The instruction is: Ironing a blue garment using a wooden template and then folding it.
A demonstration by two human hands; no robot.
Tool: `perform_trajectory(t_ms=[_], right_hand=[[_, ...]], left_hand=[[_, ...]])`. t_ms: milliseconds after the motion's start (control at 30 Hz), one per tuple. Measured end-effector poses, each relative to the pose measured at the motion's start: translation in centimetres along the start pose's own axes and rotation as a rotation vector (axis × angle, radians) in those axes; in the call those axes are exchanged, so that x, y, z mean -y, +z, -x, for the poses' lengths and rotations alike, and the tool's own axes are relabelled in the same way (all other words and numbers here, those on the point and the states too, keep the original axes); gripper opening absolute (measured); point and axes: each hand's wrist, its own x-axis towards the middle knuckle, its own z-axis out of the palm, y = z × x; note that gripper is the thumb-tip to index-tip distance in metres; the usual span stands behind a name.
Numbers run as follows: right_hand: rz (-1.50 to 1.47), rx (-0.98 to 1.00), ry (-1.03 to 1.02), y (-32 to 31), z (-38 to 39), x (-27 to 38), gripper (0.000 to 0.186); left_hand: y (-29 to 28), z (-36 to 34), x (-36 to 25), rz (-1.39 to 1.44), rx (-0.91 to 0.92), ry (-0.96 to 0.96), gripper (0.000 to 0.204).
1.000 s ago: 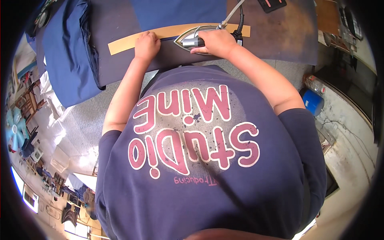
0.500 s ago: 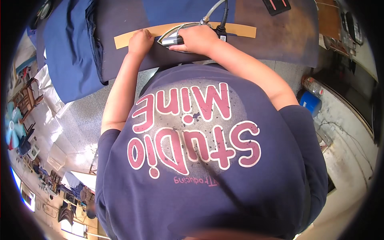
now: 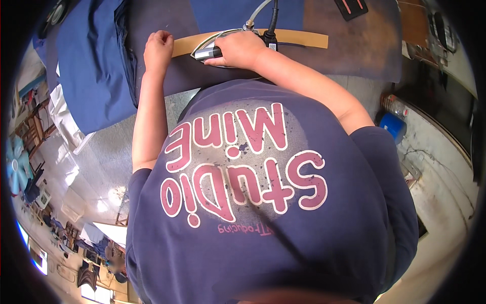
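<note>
On the ironing table [image 3: 349, 58]: a steam iron [image 3: 205, 53] is covering part of a long tan strip [image 3: 306, 39], and its pointed tip is facing left.
Right hand [image 3: 240, 49]: it is wrapping snugly around the handle of the steam iron, with the thumb pressing along the near side.
Left hand [image 3: 159, 49]: it is curling its fingers in at the left end of the tan strip, between the iron's tip and the big blue cloth [image 3: 88, 66]. The hand is hiding what is under it, so I cannot tell if the fingertips are pinching the strip.
Tan strip's path: it is bending a little, going from the left hand, past the back of the iron, and out to the right.
Dark blue edge [image 3: 292, 44]: a thin bit is peeking out along the near side of the strip, right of the iron.
Hose and cable: a pale hose [image 3: 260, 10] and a black cable [image 3: 274, 20] are going up from the back of the iron.
Blue things: the big blue cloth is hanging down over the table's left side, and a flat blue piece [image 3: 248, 12] is lying behind the iron.
Far right corner: a black rest [image 3: 352, 7] with red bars is sitting on the table.
Near the right wall: a blue drum [image 3: 392, 126] is standing just beside a clear bottle [image 3: 395, 105].
</note>
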Motion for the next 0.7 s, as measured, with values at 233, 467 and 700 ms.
perform_trajectory(t_ms=[233, 467, 700], right_hand=[[0.009, -0.010, -0.003, -0.4, 0.5, -0.2, 0.062], [-0.053, 0.019, -0.006, -0.4, 0.4, 0.1, 0.044], [-0.055, 0.071, 0.070, -0.4, 3.2, -3.4, 0.023]], left_hand=[[-1.0, -0.4, -1.6, 0.073, -0.108, 0.109, 0.015], [-1.2, 0.1, -2.3, 0.120, -0.206, 0.321, 0.017], [0.3, 0.9, -5.1, 0.044, 0.015, 0.678, 0.015]])
